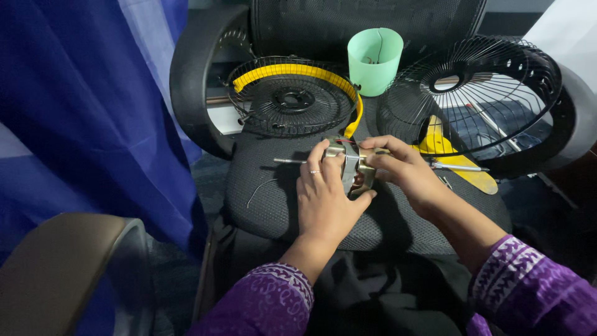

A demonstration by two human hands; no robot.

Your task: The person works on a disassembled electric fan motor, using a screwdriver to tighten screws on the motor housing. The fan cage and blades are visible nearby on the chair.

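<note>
So I've got the motor (352, 172) sitting on the chair seat (280, 205) right in front of me, and both hands are on it. My left hand (324, 194) is wrapped around its left side, thumb hooked under the front and fingers curled over the top, ring showing. My right hand (403, 170) is gripping it from the right, fingertips pinching the top edge. The shaft (290, 160) pokes out to the left past my fingers. Behind the motor there's the rear guard (292, 98) with its yellow rim lying flat, the front guard (476, 93) leaning against the right armrest, and a green cup (375, 60) between them. A yellow blade (451, 158) lies under the front guard, just beside my right hand.
</note>
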